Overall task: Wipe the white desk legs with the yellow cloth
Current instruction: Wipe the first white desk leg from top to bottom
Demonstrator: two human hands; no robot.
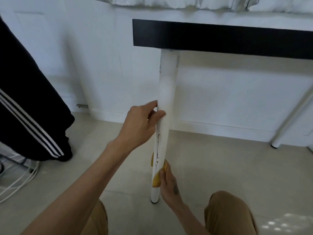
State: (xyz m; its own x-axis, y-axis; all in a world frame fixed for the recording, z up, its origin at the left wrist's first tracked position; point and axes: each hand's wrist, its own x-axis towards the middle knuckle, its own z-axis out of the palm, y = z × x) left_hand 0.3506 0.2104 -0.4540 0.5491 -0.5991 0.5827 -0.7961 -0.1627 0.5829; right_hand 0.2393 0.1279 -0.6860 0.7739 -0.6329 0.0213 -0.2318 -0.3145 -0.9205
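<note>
Mid-wipe on the near round white desk leg (166, 85). My left hand (144, 121) grips it at mid-height, thumb and fingers curled round the tube to steady it. My right hand (167, 182), below the left and just above the leg's foot, clutches the crumpled yellow cloth (156, 181) and presses it to the leg. The cloth seems to wrap behind, with a bit showing on the far side. Dark scribble marks sit between my hands. Next, I reckon: drag the cloth up over the marks with firm pressure, working round the tube. Then the second white leg (291, 116), well off right of my right hand.
</note>
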